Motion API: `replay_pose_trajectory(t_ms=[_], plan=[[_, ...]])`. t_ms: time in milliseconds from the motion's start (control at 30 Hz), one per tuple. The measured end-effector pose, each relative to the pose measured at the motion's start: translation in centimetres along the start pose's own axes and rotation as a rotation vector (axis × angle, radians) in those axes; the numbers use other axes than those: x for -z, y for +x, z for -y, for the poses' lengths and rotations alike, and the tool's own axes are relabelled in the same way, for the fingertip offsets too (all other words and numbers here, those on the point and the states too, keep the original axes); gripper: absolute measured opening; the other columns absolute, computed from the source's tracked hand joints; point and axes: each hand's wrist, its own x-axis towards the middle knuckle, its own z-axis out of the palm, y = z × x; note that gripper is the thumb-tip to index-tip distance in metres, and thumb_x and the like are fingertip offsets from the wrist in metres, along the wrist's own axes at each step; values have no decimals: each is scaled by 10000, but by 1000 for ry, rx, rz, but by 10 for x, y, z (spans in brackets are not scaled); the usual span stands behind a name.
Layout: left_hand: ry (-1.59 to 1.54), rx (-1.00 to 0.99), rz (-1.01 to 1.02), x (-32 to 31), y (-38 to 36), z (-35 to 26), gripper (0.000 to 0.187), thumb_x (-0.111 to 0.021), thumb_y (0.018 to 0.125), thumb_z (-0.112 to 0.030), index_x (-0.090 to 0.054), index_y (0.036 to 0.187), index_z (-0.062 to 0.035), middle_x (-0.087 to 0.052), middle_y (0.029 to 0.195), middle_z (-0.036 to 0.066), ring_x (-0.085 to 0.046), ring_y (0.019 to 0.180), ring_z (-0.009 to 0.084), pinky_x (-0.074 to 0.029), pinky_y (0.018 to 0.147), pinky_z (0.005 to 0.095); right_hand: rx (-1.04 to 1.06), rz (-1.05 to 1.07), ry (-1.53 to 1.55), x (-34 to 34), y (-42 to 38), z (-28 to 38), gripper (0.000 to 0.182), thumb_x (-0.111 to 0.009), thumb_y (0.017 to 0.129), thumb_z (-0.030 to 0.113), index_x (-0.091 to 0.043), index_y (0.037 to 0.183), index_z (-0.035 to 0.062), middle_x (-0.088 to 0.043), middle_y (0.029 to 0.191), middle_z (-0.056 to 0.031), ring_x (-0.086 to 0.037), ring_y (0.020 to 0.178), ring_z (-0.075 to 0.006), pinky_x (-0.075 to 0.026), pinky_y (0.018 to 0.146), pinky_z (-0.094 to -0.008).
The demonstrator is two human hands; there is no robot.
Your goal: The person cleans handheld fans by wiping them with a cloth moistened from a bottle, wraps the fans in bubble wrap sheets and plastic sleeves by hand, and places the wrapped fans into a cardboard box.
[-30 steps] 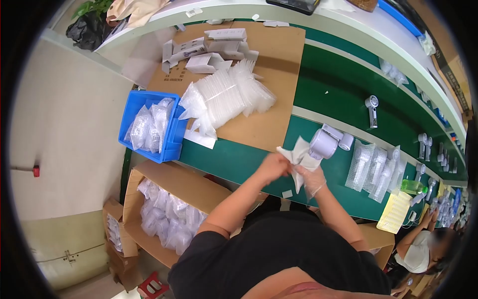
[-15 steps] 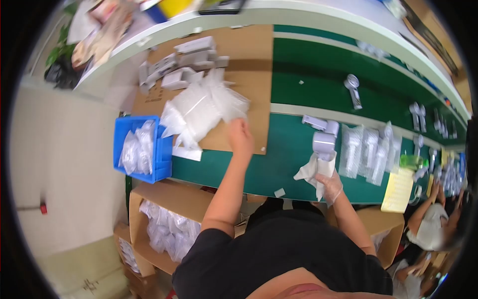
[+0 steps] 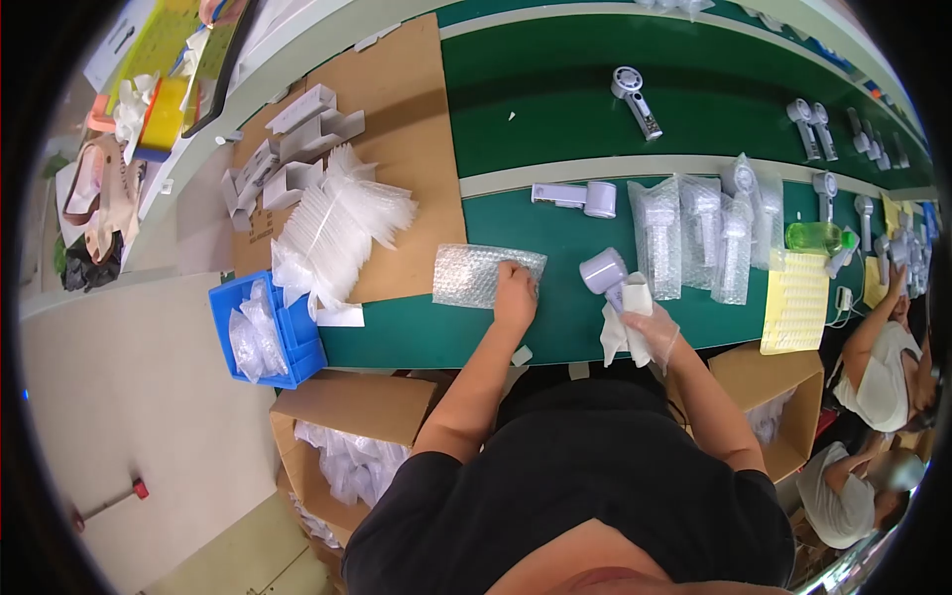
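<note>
My left hand (image 3: 516, 297) is closed on the edge of a flat bubble-wrap bag (image 3: 471, 276), which it holds over the green table mat. In my right hand (image 3: 652, 335), which wears a thin clear glove, are a lilac handheld fan (image 3: 602, 271) and a crumpled white cloth (image 3: 625, 322) around its handle. The fan's round head points up and left, towards the bag. Behind it another handheld fan (image 3: 585, 198) lies on its side. To the right, several bubble-wrapped fans (image 3: 656, 238) lie in a row.
A stack of bubble-wrap bags (image 3: 322, 233) and white boxes (image 3: 297, 144) rest on a cardboard sheet (image 3: 402, 119). A blue bin (image 3: 302, 347) stands left. Open cartons (image 3: 372, 402) flank my body. One fan (image 3: 635, 99) stands on the rear ledge. Co-workers (image 3: 878, 367) sit right.
My left hand has come away from the stack with one bubble-wrap bag, moving right towards the fan. My right hand still holds the fan and cloth; the view has shifted.
</note>
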Motion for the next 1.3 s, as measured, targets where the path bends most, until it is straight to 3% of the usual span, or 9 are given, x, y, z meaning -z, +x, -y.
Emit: replay_pose_trajectory(t_ms=[167,267,433,633,800,867,1000,1200,1300], plan=[[31,27,38,4,2,4,59,-567,701,-61,-569,707,-2,-533,713,146,-518,677,323,-427,606,368,-65,245,-252,-14,29,12,439,-607,714,261,-495,1051,3,-561,912,-97,-547,788,-172,-451,701,-299],[-416,284,182,12,1,7,94,-535,755,-71,-601,787,-13,-564,622,102,-518,555,178,-411,537,301,-100,346,-372,-32,52,22,446,-606,714,270,-494,1054,2,-561,911,-100,-548,788,-174,-452,699,-301],[-502,630,156,21,1,18,108,-535,761,-93,-604,751,-11,-563,615,122,-509,526,177,-406,511,300,-197,362,-477,-47,83,23,493,-600,731,381,-518,1031,-1,-572,883,-109,-553,749,-180,-454,667,-306],[138,-174,-49,23,0,-27,141,-465,665,-38,-562,761,-73,-517,702,148,-511,710,331,-410,592,418,-191,316,-755,-56,83,36,488,-589,716,423,-559,961,2,-589,818,-106,-558,726,-194,-439,671,-305],[120,-132,-118,30,-7,-38,152,-471,654,-40,-564,764,-87,-509,715,117,-509,694,313,-412,582,404,160,10,-1113,-119,-3,99,499,-525,727,458,-553,935,5,-581,892,-195,-551,844,-343,-426,714,-382],[151,-142,-141,29,-10,-40,157,-484,650,-41,-565,776,-86,-500,721,110,-506,694,307,-417,587,390,270,-130,-917,-127,-9,91,364,-541,723,392,-577,882,66,-586,851,-174,-556,797,-332,-441,678,-389],[275,-331,-68,44,-17,-44,131,-499,638,-41,-554,754,-69,-495,718,113,-501,688,303,-416,583,389,-115,35,-50,-146,-40,88,456,-476,783,451,-582,813,8,-569,709,-90,-494,611,-152,-403,571,-353],[217,-386,96,50,-3,-71,90,-503,634,-48,-523,718,-72,-491,724,103,-497,703,290,-417,582,385,264,-223,-861,-132,-58,89,503,-531,720,427,-493,967,-9,-574,867,-203,-567,792,-318,-432,694,-361],[162,-605,18,53,2,-93,110,-505,632,-54,-525,738,-80,-489,725,93,-494,707,277,-416,572,376,174,-136,-267,-120,-51,82,290,-477,807,324,-537,866,46,-566,756,-137,-538,653,-266,-431,595,-382]])
